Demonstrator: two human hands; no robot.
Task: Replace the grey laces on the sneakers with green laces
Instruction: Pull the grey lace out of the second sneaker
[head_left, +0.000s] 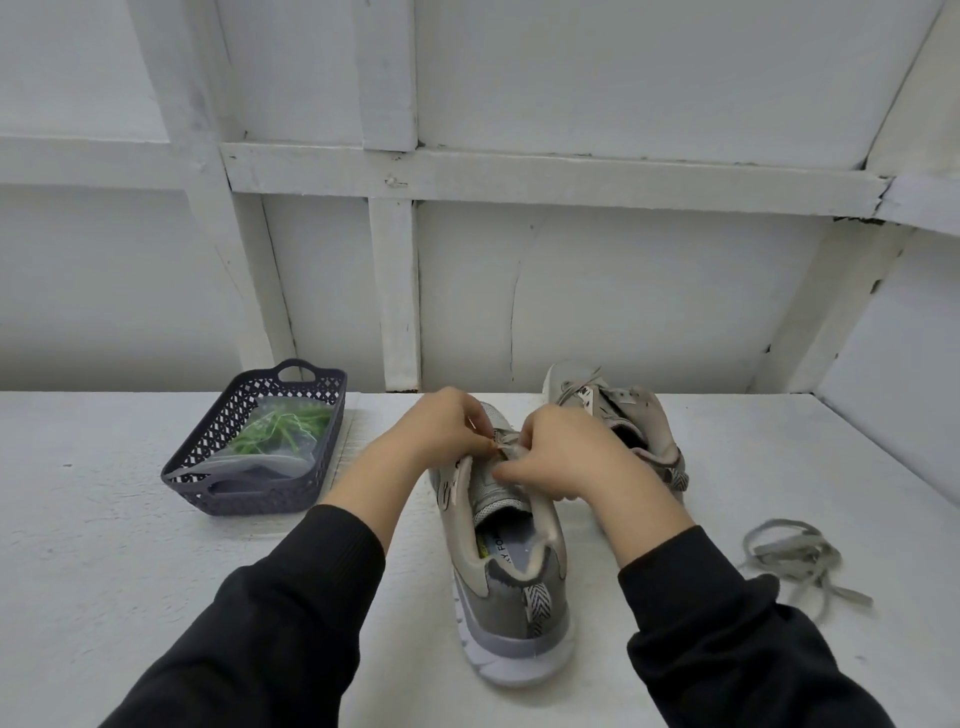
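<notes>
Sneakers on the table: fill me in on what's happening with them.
A person in black sleeves has both hands on the near sneaker: the left hand and right hand pinch its upper at the eyelets, and the fingers hide whether any lace is left there. One loose grey lace lies on the table to the right. The far sneaker is still laced in grey. The green laces sit in a clear bag inside the dark basket, untouched.
</notes>
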